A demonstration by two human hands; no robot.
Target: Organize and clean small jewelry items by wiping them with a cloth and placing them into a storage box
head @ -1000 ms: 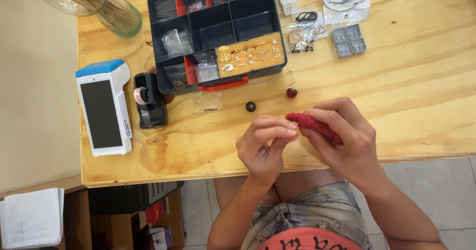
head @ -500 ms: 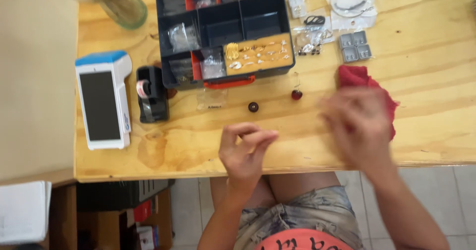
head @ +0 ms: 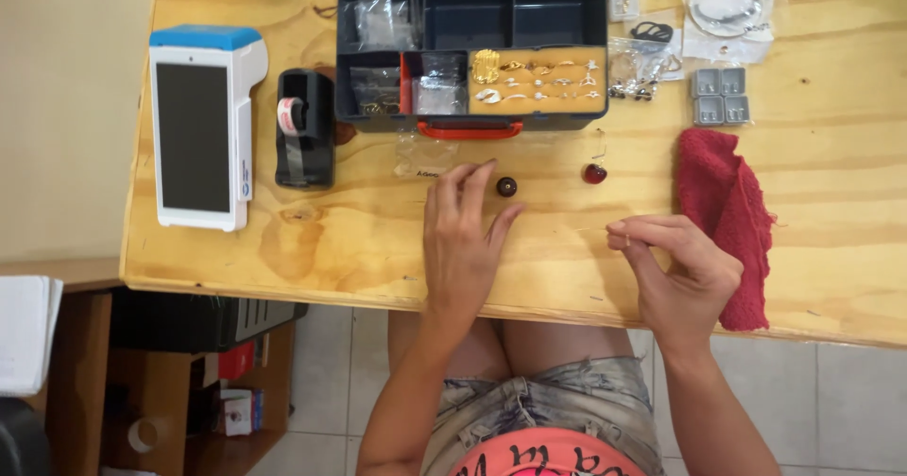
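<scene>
My left hand [head: 463, 245] lies flat on the wooden table [head: 359, 249] with its fingers spread. Its fingertips are beside a small dark bead [head: 507, 187] and a small clear bag [head: 420, 160]. My right hand [head: 675, 273] hovers over the table's front edge with thumb and forefinger pinched together. I make out nothing in the pinch. A red cloth [head: 723, 197] lies crumpled on the table just right of that hand. A red bead earring [head: 594, 173] rests between the two hands, farther back.
A dark blue organizer box [head: 472, 23] with a red latch holds bags and a gold tray of rings [head: 539, 81]. Left of it stand a black tape dispenser [head: 304, 131] and a white card terminal [head: 200, 127]. Small bags [head: 723, 4] and grey boxes [head: 720, 96] lie back right.
Both hands held the red cloth together; my right hand then laid it down on the right. My left hand has moved forward and spread out near the dark bead.
</scene>
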